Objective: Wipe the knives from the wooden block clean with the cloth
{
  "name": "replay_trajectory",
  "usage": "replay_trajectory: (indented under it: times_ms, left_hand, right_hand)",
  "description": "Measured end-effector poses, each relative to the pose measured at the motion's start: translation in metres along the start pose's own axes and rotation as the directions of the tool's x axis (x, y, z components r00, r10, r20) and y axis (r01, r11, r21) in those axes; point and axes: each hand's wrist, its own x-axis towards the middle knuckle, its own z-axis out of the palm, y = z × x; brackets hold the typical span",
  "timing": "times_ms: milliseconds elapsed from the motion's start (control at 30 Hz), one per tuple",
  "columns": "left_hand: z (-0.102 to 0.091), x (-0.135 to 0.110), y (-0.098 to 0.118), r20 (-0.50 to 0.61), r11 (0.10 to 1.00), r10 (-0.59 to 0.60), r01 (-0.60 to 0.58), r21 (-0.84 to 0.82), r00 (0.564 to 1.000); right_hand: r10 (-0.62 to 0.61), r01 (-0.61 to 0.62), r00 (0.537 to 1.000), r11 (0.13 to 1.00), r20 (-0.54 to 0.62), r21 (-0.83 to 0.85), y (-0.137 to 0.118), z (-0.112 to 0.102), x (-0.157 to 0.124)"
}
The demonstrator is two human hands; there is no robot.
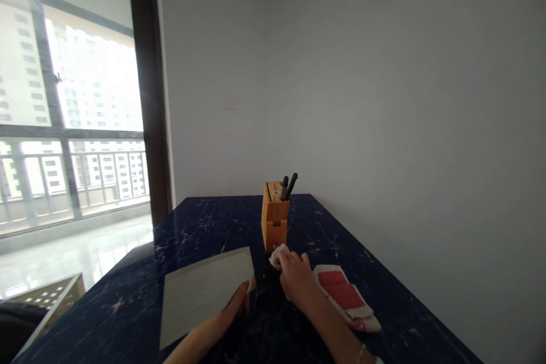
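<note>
A cleaver with a broad, dull grey blade [205, 287] lies to the left of centre, its dark handle toward the right and hard to make out against the dark tabletop. My left hand [236, 302] is closed on the cleaver where blade and handle meet, thumb on top. My right hand [294, 276] pinches a crumpled white tissue or cloth [278, 253], mostly covered by the fingers. Just beyond it stands a wooden knife block [274, 222] with two black-handled tools [290, 186] in its slots. Beside my right forearm rests a folded red and white cloth [343, 293].
The dark blue marbled table [222, 219] reaches back toward the grey walls [384, 96]. At lower left, past the table edge, are a light perforated frame [53, 301] and something black. A large window [77, 96] fills the left side.
</note>
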Motion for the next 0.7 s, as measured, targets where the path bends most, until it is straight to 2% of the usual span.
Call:
replay_trajectory:
  times_ms: [167,367,533,700]
  left_hand:
    - [-0.007,-0.01,0.014,-0.044,0.994,0.089,-0.086,0.067,0.995]
    - [-0.008,-0.004,0.005,-0.036,0.988,0.15,-0.151,-0.024,0.988]
    - [-0.007,-0.001,0.004,-0.044,0.986,0.157,-0.159,-0.048,0.987]
    - [-0.007,-0.003,0.002,-0.021,0.993,0.11,-0.111,-0.029,0.994]
  right_hand:
    - [0.072,-0.072,0.997,0.995,-0.006,-0.062,0.016,0.008,0.001]
    - [0.117,-0.117,0.993,0.992,0.003,-0.056,0.021,0.01,0.001]
    - [0.027,-0.026,0.999,0.999,0.034,-0.034,0.016,0.004,-0.003]
    - [-0.026,0.028,0.999,0.999,0.046,-0.043,-0.003,-0.006,-0.007]
